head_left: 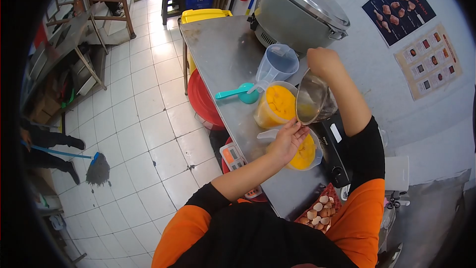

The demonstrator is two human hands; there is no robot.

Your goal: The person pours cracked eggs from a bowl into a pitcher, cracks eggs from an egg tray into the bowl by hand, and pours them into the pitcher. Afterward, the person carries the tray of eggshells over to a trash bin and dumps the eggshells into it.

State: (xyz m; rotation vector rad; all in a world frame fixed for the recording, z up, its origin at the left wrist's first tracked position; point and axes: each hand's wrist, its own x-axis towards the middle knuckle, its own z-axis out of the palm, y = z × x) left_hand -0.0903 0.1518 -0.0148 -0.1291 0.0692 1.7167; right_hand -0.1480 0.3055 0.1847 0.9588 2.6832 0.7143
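Observation:
A steel bowl (308, 100) is tilted on its side over a clear measuring jug (263, 117) of egg yolks. My right hand (323, 63) grips the bowl's upper rim. At the lower rim, the fingers of my left hand (291, 140) close on the edge. Just below that hand stands a second jug (317, 158) with yolks in it. Behind the first jug there is another clear measuring jug (280, 60) without yolks. A turquoise ladle (237, 92) lies beside the jugs. Part of the bowl's inside is hidden from me.
A large rice cooker (292, 10) stands at the steel table's far end. Cracked eggshells (320, 212) fill a red tray near my body. A black stove (337, 154) is by the wall. On the left, a person mops with a grey mop (97, 169). A red tub (202, 98) sits beside the table.

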